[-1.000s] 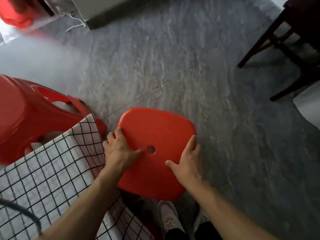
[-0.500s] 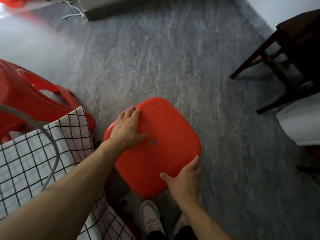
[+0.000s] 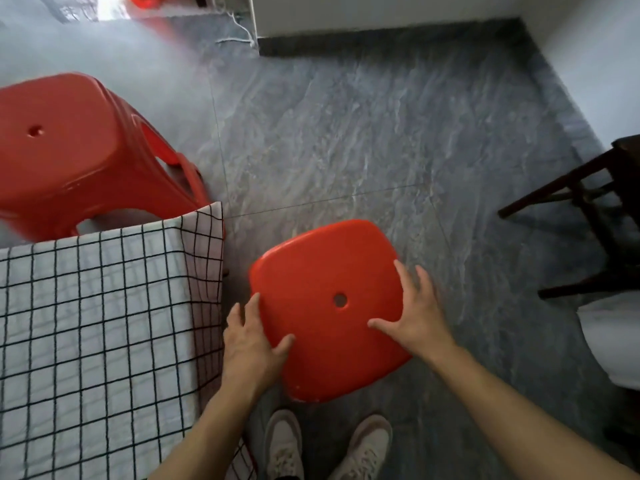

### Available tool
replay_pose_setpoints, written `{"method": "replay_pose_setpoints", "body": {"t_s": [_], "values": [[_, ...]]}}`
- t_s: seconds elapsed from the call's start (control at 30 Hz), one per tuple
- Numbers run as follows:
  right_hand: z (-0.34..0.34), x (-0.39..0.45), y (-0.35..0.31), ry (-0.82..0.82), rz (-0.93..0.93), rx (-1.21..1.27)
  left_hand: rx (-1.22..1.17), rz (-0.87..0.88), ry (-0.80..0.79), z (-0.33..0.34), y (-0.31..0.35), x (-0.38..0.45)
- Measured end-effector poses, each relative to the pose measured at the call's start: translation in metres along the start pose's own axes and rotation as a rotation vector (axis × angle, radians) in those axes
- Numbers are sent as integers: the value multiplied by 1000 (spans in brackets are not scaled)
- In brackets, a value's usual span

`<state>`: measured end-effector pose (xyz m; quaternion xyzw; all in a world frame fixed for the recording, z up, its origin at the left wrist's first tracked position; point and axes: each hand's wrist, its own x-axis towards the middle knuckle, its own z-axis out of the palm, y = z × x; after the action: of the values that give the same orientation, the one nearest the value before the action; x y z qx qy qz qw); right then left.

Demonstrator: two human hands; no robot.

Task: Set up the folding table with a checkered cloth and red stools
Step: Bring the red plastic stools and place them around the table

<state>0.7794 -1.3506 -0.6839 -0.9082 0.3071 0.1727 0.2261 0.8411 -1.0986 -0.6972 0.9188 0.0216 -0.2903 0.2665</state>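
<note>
A dark wooden chair [image 3: 595, 216] stands at the right edge, well apart from the work, with something white [image 3: 613, 344] below it. A white cord [image 3: 239, 32] trails on the floor near a pale wall base at the top. On the left the bench is draped in a checkered cloth [image 3: 97, 327], white with a thin black grid, its edge hanging down just beside the near stool. Behind the cloth's far corner stands a second red stool [image 3: 65, 147], glossy moulded plastic with splayed legs and a small hole in its seat.

The near red stool [image 3: 329, 306] sits on the grey veined stone floor [image 3: 346, 133], right in front of two pale shoes [image 3: 284, 445]. Its seat is a smooth rounded square with a round hole in the middle. The left hand [image 3: 252, 341] grips the seat's left rim, thumb on top and fingers curled over the edge. The right hand [image 3: 415, 313] lies flat on the seat, fingers spread and relaxed, gripping nothing
</note>
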Motion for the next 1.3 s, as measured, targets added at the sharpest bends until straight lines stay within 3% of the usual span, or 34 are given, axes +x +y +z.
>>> {"method": "replay_pose_setpoints", "body": {"t_s": [0.13,0.33,0.57,0.93,1.3], "values": [[12,22,-6,-129,-32,-11,-127,-138,-25,25,-12,-8],[15,20,1,-73,-19,-10,-93,-92,-16,27,-3,-3],[35,-9,-5,14,129,24,-46,36,70,7,7,32],[28,8,5,-66,155,143,31,-39,87,17,8,26],[18,12,21,-75,46,187,25,-104,129,32,17,14]]}}
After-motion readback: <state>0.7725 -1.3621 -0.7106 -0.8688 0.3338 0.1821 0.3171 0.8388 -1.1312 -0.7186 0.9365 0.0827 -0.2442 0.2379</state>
